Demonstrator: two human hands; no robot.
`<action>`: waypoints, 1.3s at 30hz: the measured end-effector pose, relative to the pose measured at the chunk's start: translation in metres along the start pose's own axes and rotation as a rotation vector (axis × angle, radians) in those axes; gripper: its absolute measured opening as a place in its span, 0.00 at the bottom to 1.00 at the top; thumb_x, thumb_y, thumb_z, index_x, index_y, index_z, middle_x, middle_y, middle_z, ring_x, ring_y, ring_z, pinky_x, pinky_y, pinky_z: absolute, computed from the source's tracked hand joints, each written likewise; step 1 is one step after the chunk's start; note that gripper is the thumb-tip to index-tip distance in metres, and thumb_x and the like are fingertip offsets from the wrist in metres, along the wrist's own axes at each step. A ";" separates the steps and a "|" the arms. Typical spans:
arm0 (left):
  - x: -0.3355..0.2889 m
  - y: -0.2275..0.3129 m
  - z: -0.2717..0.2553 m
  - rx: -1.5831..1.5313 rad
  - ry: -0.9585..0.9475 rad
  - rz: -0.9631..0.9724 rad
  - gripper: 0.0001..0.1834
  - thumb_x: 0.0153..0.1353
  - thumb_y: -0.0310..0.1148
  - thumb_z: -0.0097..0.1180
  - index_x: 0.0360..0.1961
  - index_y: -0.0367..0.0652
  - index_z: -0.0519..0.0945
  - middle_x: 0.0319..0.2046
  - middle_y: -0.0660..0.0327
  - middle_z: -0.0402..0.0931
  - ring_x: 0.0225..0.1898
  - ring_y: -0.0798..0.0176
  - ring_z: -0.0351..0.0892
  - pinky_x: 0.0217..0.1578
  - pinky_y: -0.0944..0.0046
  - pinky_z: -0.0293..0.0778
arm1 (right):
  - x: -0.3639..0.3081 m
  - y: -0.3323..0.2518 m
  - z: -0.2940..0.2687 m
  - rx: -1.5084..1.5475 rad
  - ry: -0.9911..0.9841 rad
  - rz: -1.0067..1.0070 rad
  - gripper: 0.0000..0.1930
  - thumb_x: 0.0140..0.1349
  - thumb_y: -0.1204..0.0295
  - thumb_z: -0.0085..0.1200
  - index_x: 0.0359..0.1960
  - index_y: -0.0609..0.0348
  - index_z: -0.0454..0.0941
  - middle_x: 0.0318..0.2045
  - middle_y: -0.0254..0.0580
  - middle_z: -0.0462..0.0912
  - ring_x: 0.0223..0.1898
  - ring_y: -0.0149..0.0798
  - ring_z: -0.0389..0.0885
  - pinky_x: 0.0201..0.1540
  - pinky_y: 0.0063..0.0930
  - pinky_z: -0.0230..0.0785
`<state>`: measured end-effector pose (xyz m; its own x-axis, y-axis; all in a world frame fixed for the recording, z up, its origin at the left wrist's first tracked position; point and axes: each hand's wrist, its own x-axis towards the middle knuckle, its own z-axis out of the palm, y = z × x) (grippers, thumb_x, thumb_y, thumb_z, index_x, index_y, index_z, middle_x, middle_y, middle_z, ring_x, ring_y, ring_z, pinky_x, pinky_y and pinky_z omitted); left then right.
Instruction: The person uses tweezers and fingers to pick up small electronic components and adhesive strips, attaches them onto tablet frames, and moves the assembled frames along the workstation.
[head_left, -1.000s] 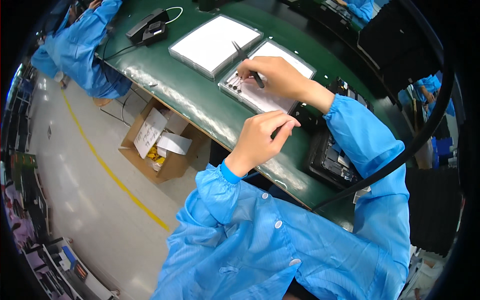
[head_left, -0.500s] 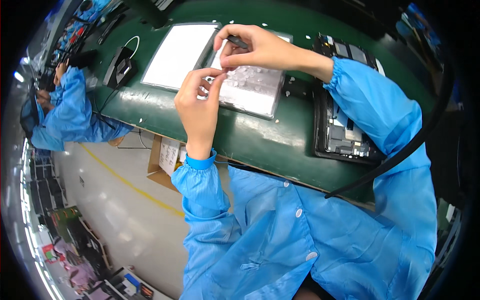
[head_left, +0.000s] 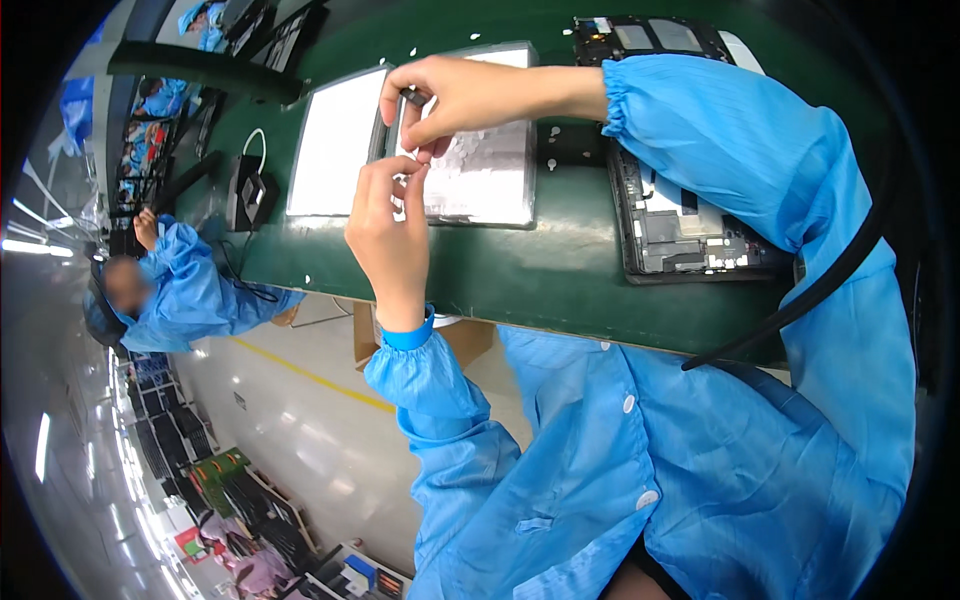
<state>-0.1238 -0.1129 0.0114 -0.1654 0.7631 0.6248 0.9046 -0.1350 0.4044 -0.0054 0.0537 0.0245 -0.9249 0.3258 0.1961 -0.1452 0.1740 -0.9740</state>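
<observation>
My left hand (head_left: 388, 210) is closed in a pinch, with thumb and index fingertips together. Whatever lies between them is too small to make out. Just above it, my right hand (head_left: 450, 100) curls round a small black tool (head_left: 414, 97), and its fingertips almost meet those of the left. Both hands are over the inner edges of two flat panels. The left panel (head_left: 335, 150) is plain white in a clear-edged cover. On the right panel (head_left: 500, 185) lie several small whitish pieces (head_left: 462, 150), partly behind my right hand.
An opened electronic device (head_left: 680, 245) with exposed parts lies under my right forearm. A black box with a white cable (head_left: 246, 195) stands at left. A dark cable (head_left: 810, 295) hangs by my right arm. A co-worker in blue (head_left: 190, 280) sits at the far left. A cardboard box (head_left: 470, 342) is below the table's edge.
My view has shifted, so the bench and device appear moved. Both hands remain close together, fingertips nearly touching, and the right still holds the black tool.
</observation>
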 end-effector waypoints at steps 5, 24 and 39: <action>0.002 -0.007 0.002 0.104 -0.129 0.047 0.05 0.61 0.24 0.61 0.37 0.39 0.77 0.32 0.61 0.79 0.27 0.63 0.76 0.30 0.62 0.72 | 0.006 0.007 -0.001 -0.077 0.158 0.052 0.12 0.60 0.79 0.58 0.43 0.67 0.71 0.30 0.45 0.84 0.32 0.33 0.87 0.36 0.26 0.82; 0.125 0.102 0.062 -0.809 -0.050 0.072 0.08 0.59 0.26 0.67 0.38 0.32 0.86 0.41 0.54 0.87 0.37 0.70 0.83 0.42 0.71 0.77 | -0.123 -0.104 -0.097 0.077 0.474 0.072 0.09 0.69 0.70 0.58 0.43 0.63 0.76 0.33 0.41 0.84 0.32 0.29 0.83 0.35 0.21 0.77; 0.119 0.162 0.143 -0.459 -0.226 0.312 0.06 0.57 0.27 0.69 0.33 0.35 0.87 0.42 0.58 0.85 0.35 0.70 0.82 0.38 0.69 0.76 | -0.233 0.006 -0.134 -0.779 0.868 -0.053 0.25 0.59 0.62 0.69 0.53 0.55 0.71 0.37 0.31 0.78 0.44 0.28 0.78 0.49 0.22 0.69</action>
<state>0.0588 0.0461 0.0554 0.2146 0.7521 0.6231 0.6261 -0.5956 0.5032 0.2568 0.1035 -0.0114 -0.3292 0.7746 0.5399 0.3577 0.6315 -0.6879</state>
